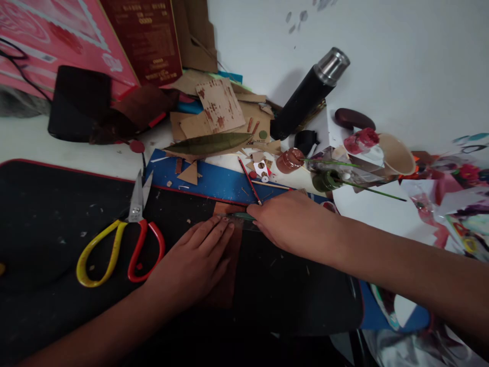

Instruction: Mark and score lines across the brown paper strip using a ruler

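Note:
My left hand (202, 255) lies with fingers stretched flat, pressing on a brown piece of card (233, 255) and the end of a clear strip (250, 224) that looks like a ruler. My right hand (290, 219) is closed around a slim green tool (244, 216); its tip points left, close to my left fingertips, and its kind is partly hidden by the fingers. The card's top edge shows beyond the strip. Left of my left hand, scissors (135, 214) with one yellow and one red handle lie with blades apart.
A black mat (286, 290) lies under the work. Behind it are a pencil (248, 178), cardboard scraps (189, 173), a long green leaf shape (210, 144), a brown paint jar (290, 160), a green paint jar (324, 181) and a black flask (305, 97). Papers crowd the right.

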`<state>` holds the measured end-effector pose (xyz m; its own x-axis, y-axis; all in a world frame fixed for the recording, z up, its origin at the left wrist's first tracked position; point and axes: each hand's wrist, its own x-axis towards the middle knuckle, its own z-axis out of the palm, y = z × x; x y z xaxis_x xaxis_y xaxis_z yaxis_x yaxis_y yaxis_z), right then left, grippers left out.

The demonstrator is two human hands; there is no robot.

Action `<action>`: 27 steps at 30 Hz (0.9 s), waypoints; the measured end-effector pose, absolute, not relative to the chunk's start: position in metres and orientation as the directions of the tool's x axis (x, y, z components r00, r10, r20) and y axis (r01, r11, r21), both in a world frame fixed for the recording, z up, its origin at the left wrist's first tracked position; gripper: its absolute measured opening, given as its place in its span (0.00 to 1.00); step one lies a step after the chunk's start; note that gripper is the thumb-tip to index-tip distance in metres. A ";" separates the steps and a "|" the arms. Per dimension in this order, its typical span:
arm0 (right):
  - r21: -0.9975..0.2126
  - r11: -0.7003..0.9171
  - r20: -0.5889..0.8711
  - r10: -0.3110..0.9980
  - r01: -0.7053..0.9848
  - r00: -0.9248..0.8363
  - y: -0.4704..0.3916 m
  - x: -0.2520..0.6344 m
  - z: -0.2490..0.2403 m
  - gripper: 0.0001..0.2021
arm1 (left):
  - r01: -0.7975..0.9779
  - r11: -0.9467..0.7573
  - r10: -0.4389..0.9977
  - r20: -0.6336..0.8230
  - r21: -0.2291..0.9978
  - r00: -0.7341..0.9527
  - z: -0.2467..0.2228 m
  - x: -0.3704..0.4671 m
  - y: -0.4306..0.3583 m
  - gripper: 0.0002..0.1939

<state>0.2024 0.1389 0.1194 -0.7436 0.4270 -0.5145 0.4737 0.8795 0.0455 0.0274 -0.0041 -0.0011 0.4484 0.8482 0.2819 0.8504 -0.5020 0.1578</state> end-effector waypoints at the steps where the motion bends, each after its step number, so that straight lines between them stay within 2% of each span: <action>1: 0.048 0.878 -0.517 0.430 0.477 -0.740 0.138 0.203 0.120 0.08 | 0.848 -0.505 0.847 0.281 0.159 0.451 -0.001 0.027 -0.004 0.25; 27: 0.097 0.870 -0.575 0.445 0.483 -0.687 0.134 0.211 0.124 0.07 | 0.847 -0.493 0.863 0.231 0.198 0.449 -0.002 0.027 -0.004 0.26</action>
<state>0.2109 0.1341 0.1241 -0.6867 0.4454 -0.5745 0.4834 0.8700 0.0968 0.0266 -0.0044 -0.0018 0.4488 0.8632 0.2313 0.8469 -0.4934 0.1983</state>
